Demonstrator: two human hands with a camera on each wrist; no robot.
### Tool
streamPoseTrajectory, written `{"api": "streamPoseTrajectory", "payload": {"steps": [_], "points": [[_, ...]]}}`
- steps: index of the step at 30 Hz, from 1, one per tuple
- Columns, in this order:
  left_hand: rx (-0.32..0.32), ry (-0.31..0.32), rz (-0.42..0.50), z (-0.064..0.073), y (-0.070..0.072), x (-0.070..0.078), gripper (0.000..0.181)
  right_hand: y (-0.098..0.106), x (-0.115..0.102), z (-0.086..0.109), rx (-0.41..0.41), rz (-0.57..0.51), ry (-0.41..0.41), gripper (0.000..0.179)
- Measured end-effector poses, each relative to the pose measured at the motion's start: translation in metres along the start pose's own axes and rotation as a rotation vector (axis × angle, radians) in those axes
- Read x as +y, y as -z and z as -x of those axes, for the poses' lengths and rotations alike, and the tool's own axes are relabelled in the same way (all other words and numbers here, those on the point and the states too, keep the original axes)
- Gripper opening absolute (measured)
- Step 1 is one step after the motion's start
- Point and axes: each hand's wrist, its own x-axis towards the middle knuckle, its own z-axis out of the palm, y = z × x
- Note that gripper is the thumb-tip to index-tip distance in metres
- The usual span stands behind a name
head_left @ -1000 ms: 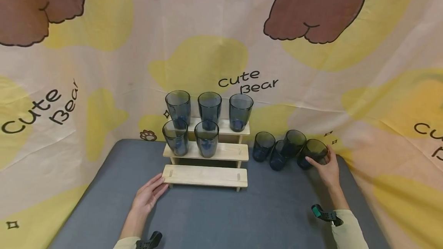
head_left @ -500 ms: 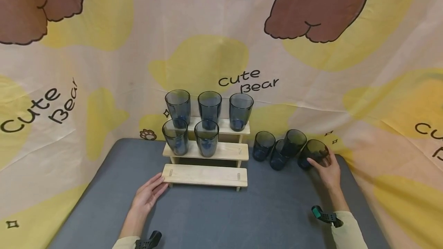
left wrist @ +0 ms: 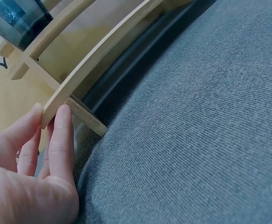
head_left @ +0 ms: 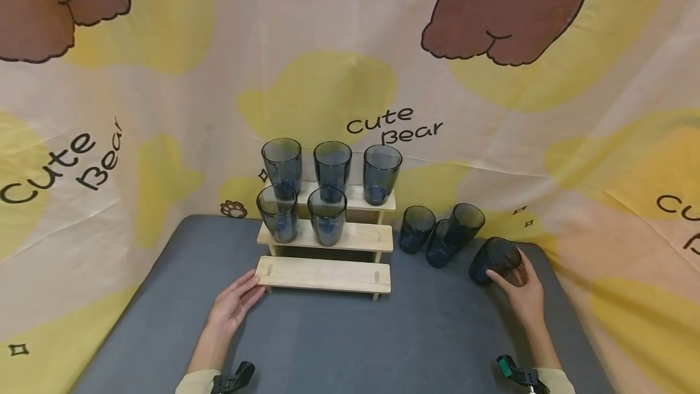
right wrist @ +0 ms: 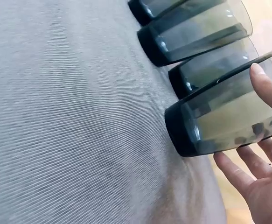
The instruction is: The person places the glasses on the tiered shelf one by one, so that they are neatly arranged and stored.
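Observation:
My left hand (head_left: 232,307) pinches the left end of the lowest step of a three-tier wooden display stand (head_left: 322,275). In the left wrist view the thumb lies along the board's edge, with the fingers (left wrist: 61,144) under it beside the leg. At the right, my right hand (head_left: 527,293) grips a dark smoky drinking glass (head_left: 485,261), thumb on one side and fingers on the other. This glass (right wrist: 219,114) leans, its base close over the cloth in the right wrist view. Three similar glasses stand left of it, including a near one (head_left: 417,230).
Three glasses line the stand's top tier, the right one (head_left: 381,175) near its end. Two more, including a left one (head_left: 277,214), occupy the left and middle of the second tier. A grey cloth (head_left: 339,345) covers the table; a printed curtain (head_left: 328,96) hangs behind.
My right hand has drawn the gripped glass toward me, away from the other three, and tilted it. My left hand stays at the stand's lowest step.

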Motion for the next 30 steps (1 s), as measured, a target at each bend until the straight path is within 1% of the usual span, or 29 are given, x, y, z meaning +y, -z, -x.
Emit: {"api": "streamPoseTrajectory", "payload": {"steps": [3, 7, 15, 18, 23, 25, 27, 30], "points": [[-0.002, 0.002, 0.004, -0.001, 0.0, 0.0, 0.025, 0.001, 0.002, 0.008, 0.007, -0.006, 0.012, 0.088], [-0.002, 0.0, 0.0, -0.001, 0.001, -0.001, 0.024, 0.0, 0.002, 0.016, 0.014, 0.013, 0.013, 0.087], [-0.006, -0.002, -0.004, 0.001, 0.001, 0.0, 0.025, -0.008, -0.019, 0.024, 0.093, 0.037, -0.044, 0.088], [-0.014, -0.001, -0.007, 0.001, 0.001, 0.001, 0.025, -0.011, -0.026, 0.027, 0.087, 0.042, -0.047, 0.089], [-0.009, -0.01, -0.012, 0.001, 0.002, 0.002, 0.027, -0.016, -0.036, 0.029, 0.06, 0.025, -0.021, 0.091], [-0.006, -0.004, -0.001, 0.002, 0.002, 0.003, 0.027, -0.017, -0.039, 0.03, 0.064, 0.016, -0.008, 0.09], [-0.017, 0.0, 0.004, 0.002, 0.001, 0.003, 0.026, -0.017, -0.042, 0.032, 0.069, 0.025, 0.0, 0.09], [-0.013, 0.008, 0.012, 0.003, 0.0, 0.002, 0.025, -0.019, -0.047, 0.036, 0.073, 0.043, 0.017, 0.089]]}}
